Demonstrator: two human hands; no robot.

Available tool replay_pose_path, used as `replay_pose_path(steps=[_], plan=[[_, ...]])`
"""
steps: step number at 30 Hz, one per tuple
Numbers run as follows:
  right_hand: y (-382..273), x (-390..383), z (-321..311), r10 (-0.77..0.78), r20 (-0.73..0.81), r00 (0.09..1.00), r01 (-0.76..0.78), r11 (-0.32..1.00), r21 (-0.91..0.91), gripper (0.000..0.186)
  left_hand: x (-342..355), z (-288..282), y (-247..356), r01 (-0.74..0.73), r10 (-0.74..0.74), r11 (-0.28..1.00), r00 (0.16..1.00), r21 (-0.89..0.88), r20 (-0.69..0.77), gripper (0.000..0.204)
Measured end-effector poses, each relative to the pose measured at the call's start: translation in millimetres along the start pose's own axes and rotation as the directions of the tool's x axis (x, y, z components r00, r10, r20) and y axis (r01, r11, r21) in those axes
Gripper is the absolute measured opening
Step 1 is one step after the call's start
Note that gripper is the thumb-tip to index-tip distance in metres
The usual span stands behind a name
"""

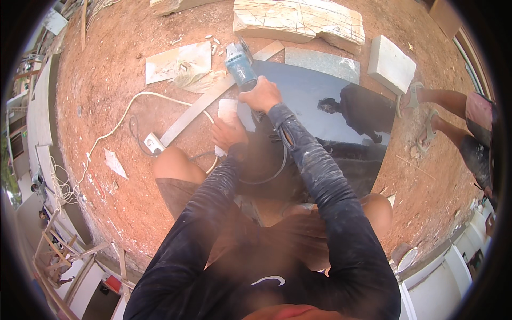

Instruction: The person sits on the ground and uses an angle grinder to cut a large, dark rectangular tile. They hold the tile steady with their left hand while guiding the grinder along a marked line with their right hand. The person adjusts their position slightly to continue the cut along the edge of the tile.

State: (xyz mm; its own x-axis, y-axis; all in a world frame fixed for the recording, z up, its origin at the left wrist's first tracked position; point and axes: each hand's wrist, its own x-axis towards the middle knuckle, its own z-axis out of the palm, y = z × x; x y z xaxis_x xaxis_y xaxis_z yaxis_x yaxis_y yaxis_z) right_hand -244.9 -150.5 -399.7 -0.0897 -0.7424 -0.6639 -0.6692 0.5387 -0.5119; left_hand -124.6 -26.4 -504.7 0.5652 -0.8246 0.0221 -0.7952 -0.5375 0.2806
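Note:
My right hand (pixel 261 95) is wrapped round the rear of a teal angle grinder (pixel 240 68), whose head points away from me. Close by on the left, my left hand (pixel 228 133) grips a narrow pale strip of stone or tile (pixel 228 108). The strip's far end sticks out past my fingers, and the palm hides its middle. Both hands are at the left edge of a large glossy black slab (pixel 341 144), which mirrors a person. The grinder's disc is too unclear to tell whether it spins.
A long flat bar (pixel 189 113) lies left of the slab. Beside it are a white socket box (pixel 154 143) and a cream cable (pixel 120 125). Beyond sit a rough stone block (pixel 298 21), a white block (pixel 391 64) and a pale tile (pixel 178 60). Another person's sandalled foot (pixel 426 133) stands right.

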Motion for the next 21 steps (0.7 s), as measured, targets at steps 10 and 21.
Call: replay_pose_path(steps=[10,21], plan=[[-3,-5,1,0.010,0.011,1.000,-0.010,1.000,-0.006,0.079,1,2,-3,0.008,-0.008,1.000,1.000,-0.001,0.003,0.070],[-7,-7,-10,-0.016,0.007,1.000,0.016,0.999,-0.029,0.077,1,4,-4,0.011,-0.011,1.000,1.000,0.003,-0.001,0.070]])
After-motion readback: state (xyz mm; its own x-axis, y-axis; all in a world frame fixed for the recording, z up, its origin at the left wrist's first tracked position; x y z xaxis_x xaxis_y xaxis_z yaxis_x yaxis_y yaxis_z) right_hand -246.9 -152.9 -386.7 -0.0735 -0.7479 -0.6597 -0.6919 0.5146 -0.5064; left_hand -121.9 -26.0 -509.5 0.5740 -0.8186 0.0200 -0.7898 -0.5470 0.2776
